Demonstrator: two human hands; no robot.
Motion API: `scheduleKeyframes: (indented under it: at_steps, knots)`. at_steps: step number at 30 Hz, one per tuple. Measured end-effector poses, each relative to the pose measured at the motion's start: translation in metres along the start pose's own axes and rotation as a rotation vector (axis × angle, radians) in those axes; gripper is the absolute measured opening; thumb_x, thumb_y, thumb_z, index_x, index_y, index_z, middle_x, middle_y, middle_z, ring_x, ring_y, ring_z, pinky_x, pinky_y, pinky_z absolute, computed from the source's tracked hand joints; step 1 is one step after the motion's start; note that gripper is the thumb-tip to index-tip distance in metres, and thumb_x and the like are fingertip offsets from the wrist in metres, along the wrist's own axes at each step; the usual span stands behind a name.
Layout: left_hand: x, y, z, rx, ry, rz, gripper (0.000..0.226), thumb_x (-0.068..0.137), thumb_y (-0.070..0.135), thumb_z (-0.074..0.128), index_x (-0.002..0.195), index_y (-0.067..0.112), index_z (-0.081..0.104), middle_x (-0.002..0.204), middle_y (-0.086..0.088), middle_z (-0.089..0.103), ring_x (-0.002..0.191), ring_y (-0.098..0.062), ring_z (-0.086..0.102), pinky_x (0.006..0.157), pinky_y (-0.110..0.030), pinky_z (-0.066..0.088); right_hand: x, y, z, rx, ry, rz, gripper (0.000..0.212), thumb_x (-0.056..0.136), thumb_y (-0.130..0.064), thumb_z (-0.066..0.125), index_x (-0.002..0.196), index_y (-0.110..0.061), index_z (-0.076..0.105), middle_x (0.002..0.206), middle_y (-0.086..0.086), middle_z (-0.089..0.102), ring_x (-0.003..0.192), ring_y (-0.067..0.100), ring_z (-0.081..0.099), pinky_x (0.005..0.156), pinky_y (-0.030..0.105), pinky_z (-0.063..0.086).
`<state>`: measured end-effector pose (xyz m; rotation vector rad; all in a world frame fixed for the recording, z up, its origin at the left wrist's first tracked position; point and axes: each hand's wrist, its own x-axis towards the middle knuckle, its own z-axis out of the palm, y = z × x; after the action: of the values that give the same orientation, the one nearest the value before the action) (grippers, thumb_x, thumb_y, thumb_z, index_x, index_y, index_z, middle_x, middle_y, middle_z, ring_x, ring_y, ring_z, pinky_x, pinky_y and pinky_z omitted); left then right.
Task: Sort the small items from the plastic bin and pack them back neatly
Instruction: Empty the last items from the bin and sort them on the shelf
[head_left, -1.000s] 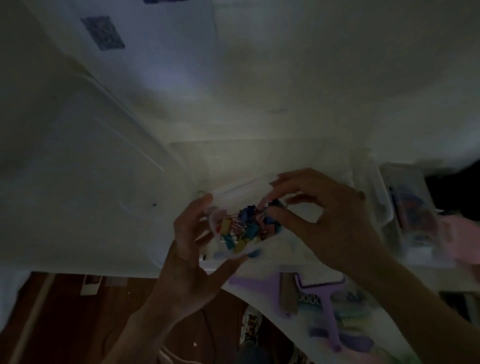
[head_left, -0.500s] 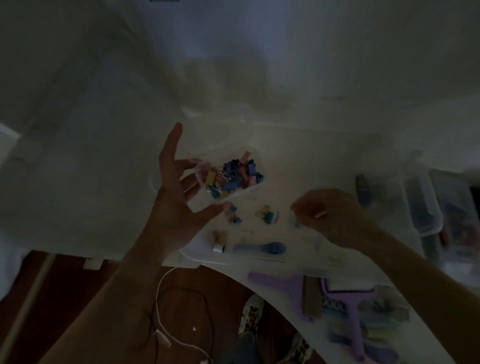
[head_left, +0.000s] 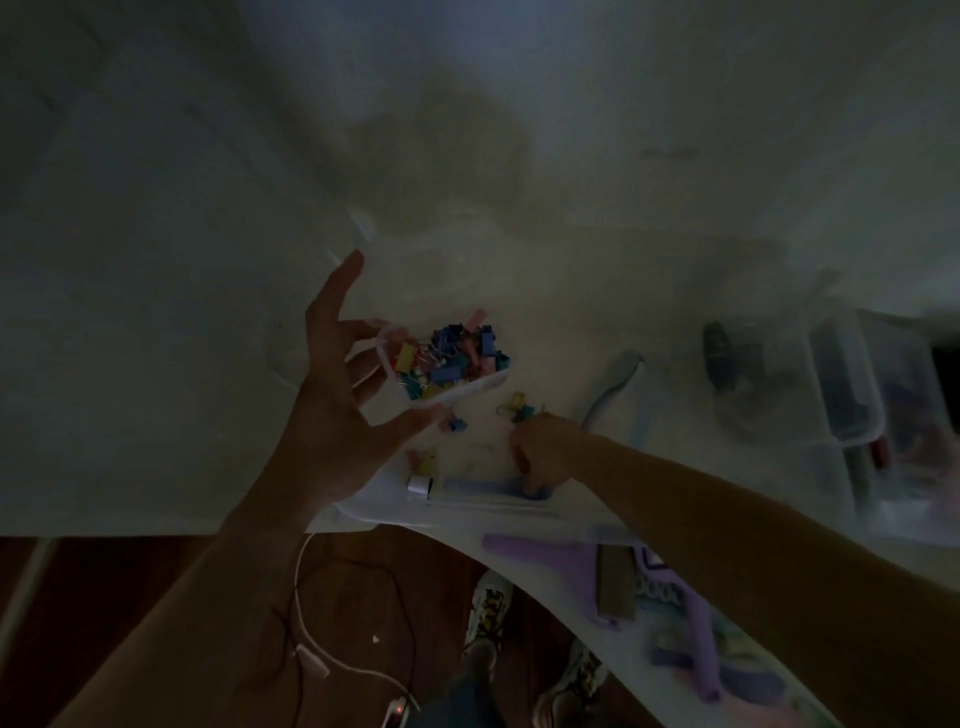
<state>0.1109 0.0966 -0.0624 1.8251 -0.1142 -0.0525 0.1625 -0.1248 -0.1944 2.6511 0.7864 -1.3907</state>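
Note:
The scene is very dim. My left hand (head_left: 332, 415) holds a small clear box (head_left: 447, 364) full of coloured binder clips between thumb and fingers, index finger raised, over the large plastic bin (head_left: 374, 512). Loose clips (head_left: 517, 408) and another clip (head_left: 457, 423) lie on the bin's floor, with more (head_left: 423, 460) near a small white piece (head_left: 420, 486). My right hand (head_left: 545, 452) reaches down into the bin just below the loose clips, fingers curled down towards a long blue item (head_left: 483, 488). I cannot see whether it holds anything.
Clear lidded containers (head_left: 841, 384) stand at the right. A pale blue curved piece (head_left: 613, 384) lies in the bin. Purple tools (head_left: 545, 556) and a brown block (head_left: 615, 582) lie on the white table's near edge. Below are a white cable (head_left: 306, 613) and shoes (head_left: 488, 608).
My right hand left the clip box and dropped to the bin's floor near the loose clips. My left hand kept hold of the box, which moved up and away from me.

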Motion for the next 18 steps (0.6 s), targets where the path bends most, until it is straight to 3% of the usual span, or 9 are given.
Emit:
scheduleKeyframes:
  at_steps: [3, 5, 7, 9, 11, 13, 15, 18]
  knots:
    - [-0.001, 0.001, 0.001, -0.01, -0.013, -0.003, 0.123, 0.066, -0.002, 0.086, 0.151, 0.046, 0.011, 0.127, -0.008, 0.049, 0.121, -0.014, 0.059, 0.102, -0.041, 0.051, -0.004, 0.004, -0.01, -0.018, -0.06, 0.014, 0.04, 0.08, -0.03, 0.075, 0.056, -0.014, 0.047, 0.059, -0.002, 0.042, 0.053, 0.011, 0.038, 0.06, 0.024, 0.038]
    - [-0.003, 0.003, 0.002, 0.007, -0.021, -0.002, 0.123, 0.067, -0.004, 0.086, 0.151, 0.047, 0.011, 0.127, -0.007, 0.049, 0.121, -0.012, 0.059, 0.103, -0.039, 0.05, -0.018, 0.016, -0.018, 0.099, -0.046, 0.018, 0.042, 0.078, -0.022, 0.075, 0.051, -0.004, 0.048, 0.051, 0.0, 0.038, 0.046, 0.009, 0.034, 0.057, 0.025, 0.034]
    - [-0.007, 0.007, 0.004, 0.01, -0.026, -0.007, 0.124, 0.067, -0.004, 0.086, 0.15, 0.049, 0.011, 0.127, -0.007, 0.049, 0.121, -0.011, 0.059, 0.104, -0.039, 0.05, -0.046, 0.036, -0.026, 0.264, 0.083, 0.047, 0.034, 0.075, -0.014, 0.073, 0.057, 0.009, 0.056, 0.047, 0.004, 0.038, 0.041, 0.005, 0.032, 0.05, 0.023, 0.033]
    - [-0.009, 0.01, 0.007, 0.001, -0.027, -0.011, 0.124, 0.066, -0.004, 0.087, 0.149, 0.051, 0.012, 0.127, -0.007, 0.049, 0.12, -0.009, 0.058, 0.104, -0.035, 0.049, -0.09, 0.057, -0.037, 0.409, 0.327, 0.116, 0.018, 0.075, -0.013, 0.076, 0.069, 0.003, 0.07, 0.056, 0.012, 0.056, 0.05, 0.013, 0.051, 0.056, 0.029, 0.045]
    - [-0.01, 0.011, 0.011, -0.014, -0.014, -0.015, 0.125, 0.066, -0.004, 0.087, 0.149, 0.053, 0.012, 0.126, -0.006, 0.049, 0.119, -0.007, 0.058, 0.101, -0.028, 0.05, -0.142, 0.067, -0.05, 0.735, 0.583, 0.165, 0.009, 0.078, -0.01, 0.079, 0.086, -0.006, 0.076, 0.075, 0.019, 0.071, 0.068, 0.025, 0.064, 0.063, 0.037, 0.054]
    - [-0.011, 0.012, 0.018, -0.02, -0.009, -0.019, 0.125, 0.067, -0.004, 0.086, 0.149, 0.052, 0.011, 0.126, -0.006, 0.049, 0.12, -0.007, 0.058, 0.099, -0.025, 0.051, -0.184, 0.056, -0.065, 1.071, 0.778, 0.066, 0.011, 0.08, -0.003, 0.076, 0.086, -0.012, 0.075, 0.076, 0.018, 0.072, 0.069, 0.023, 0.066, 0.058, 0.031, 0.056]
    - [-0.011, 0.014, 0.029, -0.023, -0.016, -0.015, 0.125, 0.067, -0.005, 0.086, 0.151, 0.049, 0.011, 0.125, -0.005, 0.05, 0.117, -0.007, 0.059, 0.094, -0.023, 0.053, -0.198, 0.033, -0.077, 1.166, 0.84, -0.041, 0.01, 0.082, -0.002, 0.074, 0.086, -0.012, 0.075, 0.076, 0.013, 0.073, 0.068, 0.019, 0.068, 0.058, 0.027, 0.059]
    - [-0.011, 0.021, 0.047, -0.027, -0.044, -0.008, 0.122, 0.068, -0.004, 0.086, 0.151, 0.045, 0.011, 0.125, -0.003, 0.049, 0.114, -0.002, 0.06, 0.086, -0.013, 0.052, -0.185, -0.002, -0.083, 1.074, 0.81, -0.032, 0.012, 0.081, -0.016, 0.08, 0.09, -0.016, 0.073, 0.08, 0.003, 0.074, 0.072, 0.017, 0.072, 0.066, 0.033, 0.06]
